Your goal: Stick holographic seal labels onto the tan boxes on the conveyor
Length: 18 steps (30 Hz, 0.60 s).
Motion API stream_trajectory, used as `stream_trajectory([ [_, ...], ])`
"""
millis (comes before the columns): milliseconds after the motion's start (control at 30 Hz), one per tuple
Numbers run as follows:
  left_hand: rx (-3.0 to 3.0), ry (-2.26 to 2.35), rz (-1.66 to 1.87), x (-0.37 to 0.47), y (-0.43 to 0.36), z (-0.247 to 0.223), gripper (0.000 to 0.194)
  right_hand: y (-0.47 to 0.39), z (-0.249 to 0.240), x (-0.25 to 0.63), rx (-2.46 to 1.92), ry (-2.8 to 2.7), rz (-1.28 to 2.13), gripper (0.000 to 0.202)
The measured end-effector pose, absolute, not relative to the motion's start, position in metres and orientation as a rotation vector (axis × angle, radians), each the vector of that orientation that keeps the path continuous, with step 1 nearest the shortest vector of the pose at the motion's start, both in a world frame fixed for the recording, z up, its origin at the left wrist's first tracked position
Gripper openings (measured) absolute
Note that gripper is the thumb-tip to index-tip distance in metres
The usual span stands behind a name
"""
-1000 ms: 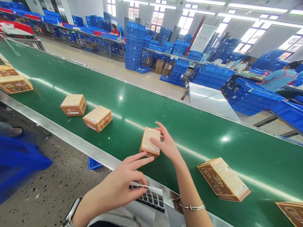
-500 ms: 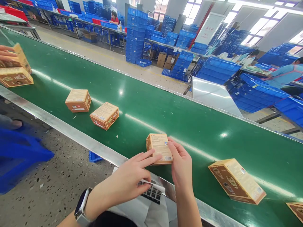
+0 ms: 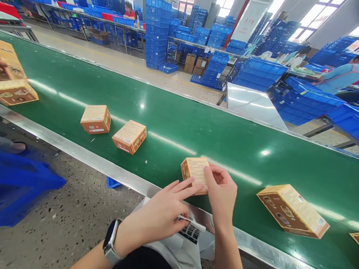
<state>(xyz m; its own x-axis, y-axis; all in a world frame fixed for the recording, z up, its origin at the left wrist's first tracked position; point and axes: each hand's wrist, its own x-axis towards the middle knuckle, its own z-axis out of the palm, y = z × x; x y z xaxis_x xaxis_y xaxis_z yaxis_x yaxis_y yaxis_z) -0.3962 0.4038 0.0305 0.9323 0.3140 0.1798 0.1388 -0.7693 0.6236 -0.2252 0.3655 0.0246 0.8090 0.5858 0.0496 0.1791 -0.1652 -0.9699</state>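
A tan and brown box with printed text on top rests on the green conveyor belt near its front metal edge. My right hand grips the box's right side, its thumb pressed on the top face. Two fingers of my left hand lie across the box top, while its thumb and other fingers pinch a sheet of labels just below the belt edge. The sheet's edge curls up white over a dark grid.
Two boxes stand to the left and another box to the right. A person's hand touches a box at far left. Stacked blue crates stand beyond the belt.
The boxes on the belt have shifted right, and both my hands have moved right with the middle one. My right thumb now covers the spot where a small shiny sticker showed.
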Motion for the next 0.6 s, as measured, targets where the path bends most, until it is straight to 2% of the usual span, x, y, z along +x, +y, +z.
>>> stream_trajectory([
  [133,2.475,0.283,0.327,-0.390,0.401,0.032,0.015,0.360,0.032,-0.221,-1.919,-0.684,0.298,0.028],
  [300,2.495,0.260,0.282,-0.384,0.398,0.035,0.017,0.359,0.038,-0.210,-1.973,-0.636,0.205,0.039],
  [467,2.274,0.337,0.362,-0.395,0.396,0.035,0.010,0.337,0.047,-0.210,-1.957,-0.821,-0.072,0.028],
  [533,2.134,0.459,0.347,-0.402,0.398,0.037,0.008,0.320,0.053,-0.216,-1.873,-1.050,-0.004,0.021],
  [600,2.034,0.580,0.290,-0.406,0.400,0.042,0.010,0.305,0.057,-0.222,-1.743,-1.334,0.204,0.016],
])
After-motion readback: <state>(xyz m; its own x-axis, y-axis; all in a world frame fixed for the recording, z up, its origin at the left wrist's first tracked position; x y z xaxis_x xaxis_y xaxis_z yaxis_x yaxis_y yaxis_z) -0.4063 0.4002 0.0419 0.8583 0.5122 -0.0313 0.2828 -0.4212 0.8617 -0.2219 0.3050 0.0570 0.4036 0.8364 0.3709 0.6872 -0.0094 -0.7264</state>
